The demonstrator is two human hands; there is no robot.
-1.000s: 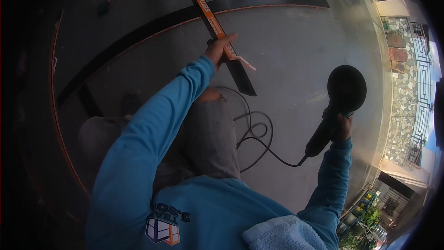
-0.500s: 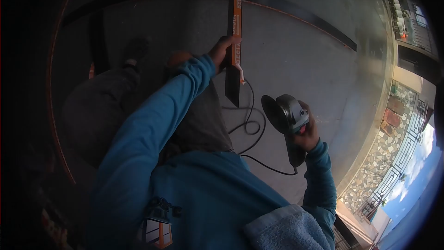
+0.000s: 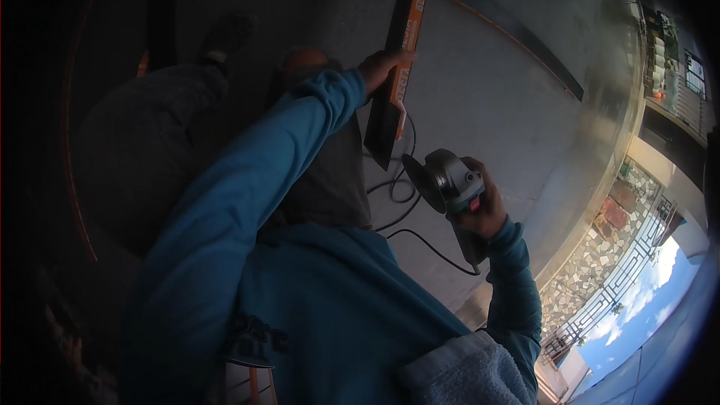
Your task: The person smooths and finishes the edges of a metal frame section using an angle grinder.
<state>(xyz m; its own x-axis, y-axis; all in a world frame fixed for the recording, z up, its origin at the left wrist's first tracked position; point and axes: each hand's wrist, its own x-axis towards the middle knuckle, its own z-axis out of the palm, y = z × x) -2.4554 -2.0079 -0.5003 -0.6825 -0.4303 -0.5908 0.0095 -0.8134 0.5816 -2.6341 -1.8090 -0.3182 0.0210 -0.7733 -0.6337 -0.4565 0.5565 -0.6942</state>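
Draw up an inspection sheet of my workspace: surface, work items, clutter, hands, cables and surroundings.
Surface: grey floor, with faint pale marks.
Work items: dark bar with an orange printed strip; angle grinder, its disc apart from the bar; whether it spins, cannot tell.
Clutter: long dark strip with an orange edge, on the floor.
Hands: left hand grips the bar; right hand grips the grinder, bare.
Cables: black cord runs from the grinder and loops on the floor near the bar's lower end.
Surroundings: irregular stone paving, metal railing, sky.

Your sleeves (image 3: 277, 157) are solid teal, the strip (image 3: 406, 52) is orange with white lettering, and the towel's (image 3: 469, 371) kinda grey-blue.
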